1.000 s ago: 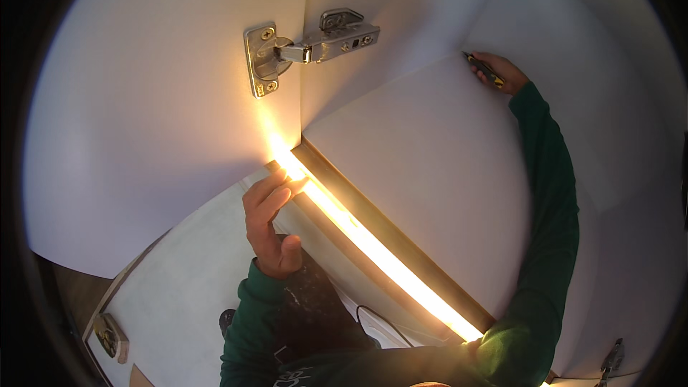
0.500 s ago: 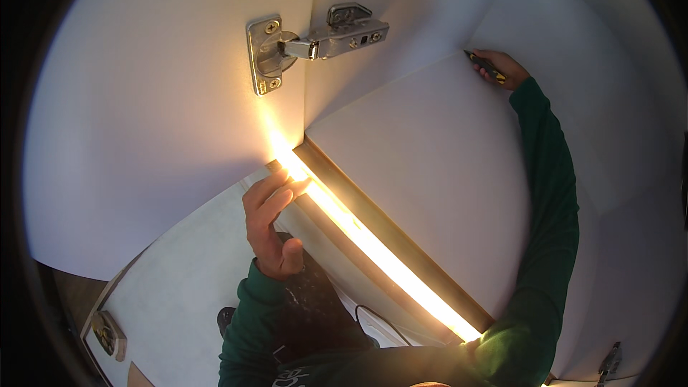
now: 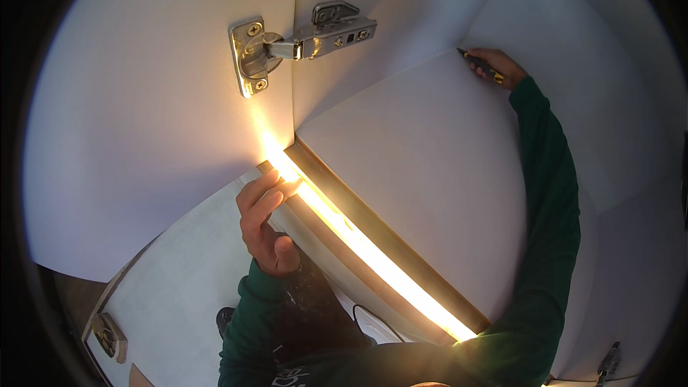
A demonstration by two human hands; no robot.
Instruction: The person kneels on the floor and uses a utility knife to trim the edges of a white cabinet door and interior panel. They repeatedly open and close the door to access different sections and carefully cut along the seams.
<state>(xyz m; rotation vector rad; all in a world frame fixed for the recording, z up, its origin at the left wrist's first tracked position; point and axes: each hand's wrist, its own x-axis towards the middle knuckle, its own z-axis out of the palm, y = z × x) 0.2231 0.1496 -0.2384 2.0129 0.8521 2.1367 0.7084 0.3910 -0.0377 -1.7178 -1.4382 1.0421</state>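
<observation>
Head view: right hand (image 3: 504,64) grips dark tool (image 3: 481,66), long axis diagonal, tip up-left; left hand (image 3: 262,223) loosely curled.

Metal hinge (image 3: 309,47) on pale door (image 3: 136,122)

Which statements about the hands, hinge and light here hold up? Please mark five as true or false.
1. The right hand holds a slim dark tool with yellow parts. True.

2. A metal hinge spans the seam between two pale panels. True.

3. The left hand grips that hinge. False: it is below and apart from the hinge, its fingertips at the light strip; glare hides whether they touch it.

4. The light strip is switched off. False: it glows a bright, warm yellow-white.

5. Both sleeves are green. True.
</observation>
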